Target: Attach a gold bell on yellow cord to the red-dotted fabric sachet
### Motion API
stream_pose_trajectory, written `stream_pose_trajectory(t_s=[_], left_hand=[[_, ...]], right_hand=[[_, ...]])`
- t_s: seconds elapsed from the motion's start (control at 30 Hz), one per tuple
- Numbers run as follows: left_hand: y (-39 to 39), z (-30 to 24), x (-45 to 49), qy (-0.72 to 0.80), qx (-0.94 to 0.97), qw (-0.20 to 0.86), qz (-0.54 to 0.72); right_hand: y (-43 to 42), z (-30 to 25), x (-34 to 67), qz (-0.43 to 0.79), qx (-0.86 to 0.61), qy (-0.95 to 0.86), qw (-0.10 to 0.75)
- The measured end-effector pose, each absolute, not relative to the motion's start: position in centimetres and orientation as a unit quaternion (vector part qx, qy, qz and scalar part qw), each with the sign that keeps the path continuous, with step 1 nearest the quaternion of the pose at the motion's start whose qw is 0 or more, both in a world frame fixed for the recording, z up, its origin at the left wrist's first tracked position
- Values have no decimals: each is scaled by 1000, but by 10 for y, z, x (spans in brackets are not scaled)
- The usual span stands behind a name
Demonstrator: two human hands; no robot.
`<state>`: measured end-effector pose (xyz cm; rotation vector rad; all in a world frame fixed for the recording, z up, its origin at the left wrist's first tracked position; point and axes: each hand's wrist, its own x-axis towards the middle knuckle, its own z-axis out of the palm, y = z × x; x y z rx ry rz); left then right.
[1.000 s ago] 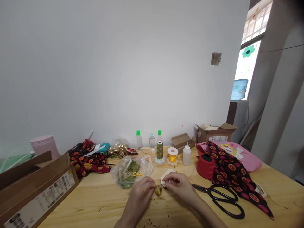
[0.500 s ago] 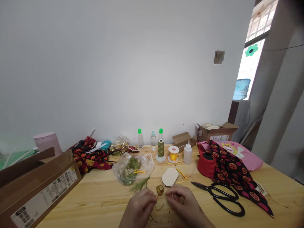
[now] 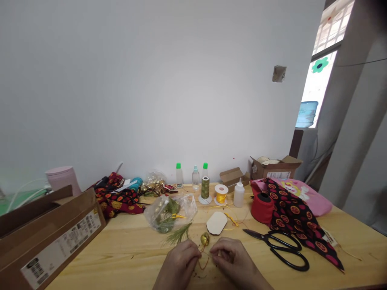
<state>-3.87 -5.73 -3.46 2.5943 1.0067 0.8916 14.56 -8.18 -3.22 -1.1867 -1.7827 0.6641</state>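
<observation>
Near the front middle of the table, my left hand [image 3: 182, 259] pinches a thin orange-brown cord [image 3: 204, 264] between thumb and fingertips. My right hand [image 3: 231, 257] is closed too, its fingertips on the cord's other side. The cord crosses and loops in the gap between both hands. Just beyond the fingertips sits a small gold bell [image 3: 204, 239], attached to the cord as far as I can see. Behind the bell lies a pale scalloped tag [image 3: 217, 223], with yellow cord [image 3: 231, 219] at its right. A green tassel [image 3: 180, 233] rests beyond my left hand.
Black-handled scissors [image 3: 281, 245] lie to the right, beside a red thread spool [image 3: 262, 208] and patterned dark cloth [image 3: 298, 217]. A plastic bag [image 3: 171, 213], a green spool [image 3: 204, 189], a yellow spool [image 3: 221, 196] and a white squeeze bottle [image 3: 238, 194] stand behind. A cardboard box [image 3: 60, 237] fills the left.
The bell has turned and shifted slightly up, now apart from the right fingertips. The orange-brown cord shows more clearly as a crossed loop between my hands. Both hands have moved only a little.
</observation>
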Motion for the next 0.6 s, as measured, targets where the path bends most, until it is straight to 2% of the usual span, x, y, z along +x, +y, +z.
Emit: stream_pose_trajectory(t_s=[0.27,0.6], left_hand=[[-57,-31,-38,374,864,107,321],[-54,-29,-36,404,844,145,323]], right_hand=[[-82,-38,149,254,-474,-714,449],[-87,-29,154,271,-503,-616,542]])
